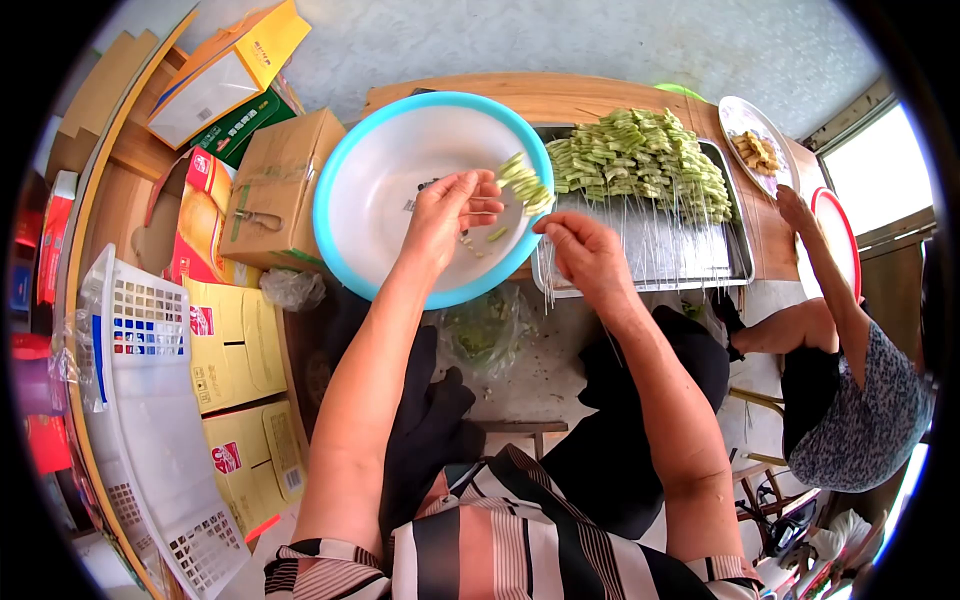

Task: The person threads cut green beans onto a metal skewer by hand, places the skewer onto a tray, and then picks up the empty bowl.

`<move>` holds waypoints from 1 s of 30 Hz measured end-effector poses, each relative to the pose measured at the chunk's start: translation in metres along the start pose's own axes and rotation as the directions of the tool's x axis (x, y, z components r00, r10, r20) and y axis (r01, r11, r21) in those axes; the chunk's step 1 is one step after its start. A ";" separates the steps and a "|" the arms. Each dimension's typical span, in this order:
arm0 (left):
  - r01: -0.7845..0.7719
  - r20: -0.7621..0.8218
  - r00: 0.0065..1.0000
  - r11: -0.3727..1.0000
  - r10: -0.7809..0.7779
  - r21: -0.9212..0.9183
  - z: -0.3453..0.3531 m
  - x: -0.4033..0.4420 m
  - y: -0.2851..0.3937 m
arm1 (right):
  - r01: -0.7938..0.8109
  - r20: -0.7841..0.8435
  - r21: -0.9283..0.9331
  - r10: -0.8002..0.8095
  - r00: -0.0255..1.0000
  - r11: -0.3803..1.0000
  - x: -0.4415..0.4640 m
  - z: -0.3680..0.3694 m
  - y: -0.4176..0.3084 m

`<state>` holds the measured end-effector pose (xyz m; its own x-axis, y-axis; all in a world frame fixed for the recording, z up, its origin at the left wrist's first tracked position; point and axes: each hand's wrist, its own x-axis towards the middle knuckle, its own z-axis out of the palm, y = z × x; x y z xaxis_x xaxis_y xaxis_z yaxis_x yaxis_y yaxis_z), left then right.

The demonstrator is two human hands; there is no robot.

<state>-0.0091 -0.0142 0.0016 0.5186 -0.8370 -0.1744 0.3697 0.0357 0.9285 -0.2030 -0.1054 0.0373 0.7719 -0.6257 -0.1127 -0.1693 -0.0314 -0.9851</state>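
Over the right part of a white basin with a blue rim (335, 215), my left hand (452, 212) is raised with its fingers curved. Beside its fingertips hangs a short row of pale green vegetable pieces (524, 184). My right hand (585, 252) is pinched just below and right of that row, at the basin's rim; what it holds is too small to make out. A few loose green pieces lie inside the basin. To the right, a heap of similar green pieces (650, 165) lies on a metal tray (680, 250), with thin sticks or strings trailing toward its front.
At the right another person (865, 400) reaches toward a plate of brown food (735, 115); a red-rimmed tray (850, 230) is beside it. Cardboard boxes (280, 190) and a white plastic basket (150, 400) stand at left. A plastic bag (485, 330) hangs below the basin.
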 end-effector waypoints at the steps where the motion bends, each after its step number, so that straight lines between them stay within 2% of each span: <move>1: 0.014 -0.025 1.000 0.998 -0.013 0.059 -0.004 0.004 -0.002 | -0.003 -0.034 0.035 0.004 0.999 0.999 0.001 -0.004 -0.005; 2: 0.009 -0.031 0.999 0.998 -0.007 0.059 -0.007 0.010 -0.003 | 0.008 -0.053 0.110 -0.002 0.999 0.994 0.000 -0.005 -0.011; 3: 0.053 -0.021 0.999 0.951 -0.049 0.306 -0.011 0.017 -0.006 | 0.010 -0.044 0.109 -0.005 0.999 0.994 0.000 -0.007 -0.015; 4: 0.092 -0.022 0.995 0.841 -0.095 0.534 -0.015 0.023 -0.010 | 0.017 -0.046 0.105 -0.012 0.999 0.994 -0.001 -0.009 -0.019; 5: 0.094 -0.030 0.995 0.840 -0.092 0.534 -0.019 0.031 -0.016 | 0.024 -0.047 0.103 -0.019 0.999 0.994 -0.002 -0.009 -0.022; 7: 0.040 0.057 0.989 0.623 -0.134 0.781 -0.023 0.046 -0.029 | 0.022 -0.037 0.087 -0.019 0.999 0.996 -0.002 -0.007 -0.024; 8: 0.005 0.060 0.993 0.553 -0.101 0.833 -0.021 0.050 -0.036 | 0.019 -0.030 0.082 -0.016 0.999 0.996 -0.003 -0.006 -0.023; 9: 0.004 0.060 0.993 0.555 -0.097 0.832 -0.022 0.055 -0.047 | 0.014 -0.022 0.074 -0.013 1.000 0.997 -0.003 -0.006 -0.023; 11: -0.156 0.159 0.987 0.283 0.013 0.946 -0.018 0.058 -0.063 | -0.001 -0.025 0.081 0.003 1.000 0.997 -0.004 -0.007 -0.024; 13: -0.129 0.133 0.991 0.257 0.000 0.958 -0.009 0.054 -0.073 | 0.016 -0.016 0.093 -0.014 1.000 0.996 -0.003 -0.009 -0.021; 15: -0.079 0.080 0.997 0.100 -0.005 0.992 -0.003 0.054 -0.080 | 0.005 -0.016 0.087 -0.004 1.000 0.996 -0.002 -0.010 -0.021; 19: -0.094 0.091 0.994 0.048 0.055 0.994 -0.008 0.059 -0.083 | 0.010 -0.015 0.096 -0.008 1.000 0.995 -0.001 -0.013 -0.021; 21: 0.111 -0.072 0.991 0.406 -0.110 0.907 -0.008 0.063 -0.062 | 0.008 -0.007 0.092 -0.008 1.000 0.996 -0.003 -0.015 -0.024; 22: 0.257 -0.121 0.960 0.613 -0.254 0.748 -0.004 0.061 -0.043 | 0.002 0.004 0.085 -0.002 1.000 0.996 -0.005 -0.015 -0.025; 23: 0.252 -0.120 0.961 0.608 -0.251 0.753 -0.004 0.056 -0.029 | 0.007 0.000 0.090 -0.007 1.000 0.996 -0.006 -0.015 -0.025; 24: 0.252 -0.056 0.964 0.817 -0.262 0.518 -0.008 0.051 -0.018 | 0.011 -0.001 0.052 -0.010 1.000 0.999 -0.007 -0.014 -0.023; 25: 0.242 0.009 0.968 0.943 -0.250 0.230 -0.012 0.047 -0.006 | 0.016 -0.002 0.013 -0.016 1.000 1.000 -0.008 -0.012 -0.022; 26: 0.234 0.010 0.970 0.943 -0.243 0.238 -0.014 0.039 0.007 | 0.013 0.003 -0.026 -0.013 1.000 1.000 -0.009 -0.012 -0.020; 28: 0.186 0.081 0.979 0.982 -0.187 0.015 -0.016 0.020 0.022 | 0.011 0.017 -0.037 -0.011 1.000 0.999 -0.013 -0.009 -0.018; 30: 0.174 0.088 0.982 0.983 -0.170 -0.050 -0.021 0.006 0.027 | 0.003 0.039 -0.071 0.000 0.999 0.997 -0.014 -0.004 -0.011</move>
<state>0.0200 -0.0068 0.0187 0.3788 -0.8755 -0.3000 0.4927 -0.0836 0.8662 -0.2144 -0.0999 0.0505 0.7951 -0.5949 -0.1178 -0.2104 -0.0883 -0.9736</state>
